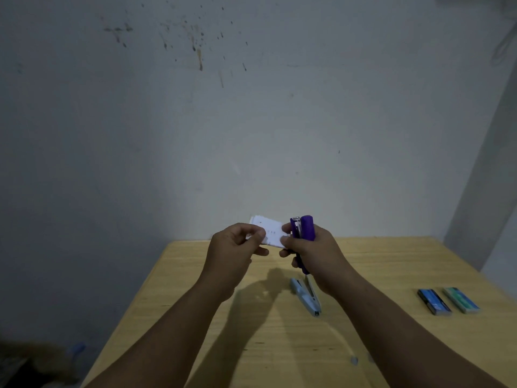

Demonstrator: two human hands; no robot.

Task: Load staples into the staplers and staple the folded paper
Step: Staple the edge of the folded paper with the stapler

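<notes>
Head-camera footage shows a small folded white paper [268, 232] held up above the far edge of a light wooden table [363, 264], roughly at the centre of the view. It is pinched at its left end by the left hand [233, 245], whose thumb and curled fingers are closed on it. At about 3 o'clock from the paper, a purple plastic stapler [303, 229] is gripped upright in the right hand [313, 253], the fingers wrapped round its body; the paper's right edge sits at the stapler's mouth, though whether it is inside cannot be told. At 6 o'clock from the hands, a pale blue stapler [306, 296] lies on the table. Towards 4 o'clock, near the table's right edge, a dark blue staple box [434, 302] and a teal staple box [461, 300] lie side by side.
</notes>
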